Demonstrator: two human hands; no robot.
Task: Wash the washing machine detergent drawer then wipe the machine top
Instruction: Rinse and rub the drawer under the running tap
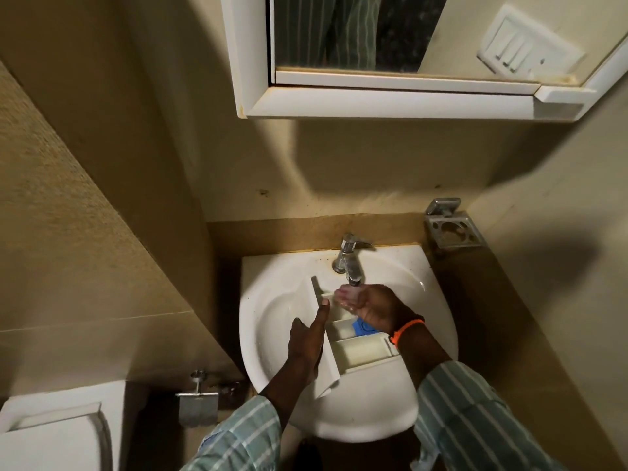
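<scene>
R hand (368, 305), centre of frame: fingers (345, 295) lightly curled upward into a cup, palm up, right under the tap (350, 258) spout; wet shine on the palm, nothing gripped. Orange band (406, 329) on the wrist, striped green/white sleeve (475, 413) running off to lower right.

L hand (307, 338), just left of it: fingers straight and together, thumb (299, 322) out to the side, hand laid flat along the left side wall of the detergent drawer (353, 345), fingertips reaching the drawer's far end. Pressing/steadying it, not curled round it. Same striped sleeve at bottom centre.

Drawer: white plastic, lying in the sink (272, 300) basin, running diagonally from the upper left near the tap to the lower right toward the viewer. Open compartments face up; a blue insert (363, 327) shows in the middle compartment, partly hidden by the R wrist. The near-end compartment looks bare. Front panel sits at the near end, by the L wrist.

Sink is white, rounded, set against a tan wall, centre-bottom of frame. Metal soap holder (453, 231) on the wall, upper right of the sink. Mirror cabinet (390, 100) w/ white frame at top; a switch plate (530, 45) shows at upper right. Toilet cistern (57, 426) at lower left, w/ a metal paper holder (197, 404) between it and the sink.
</scene>
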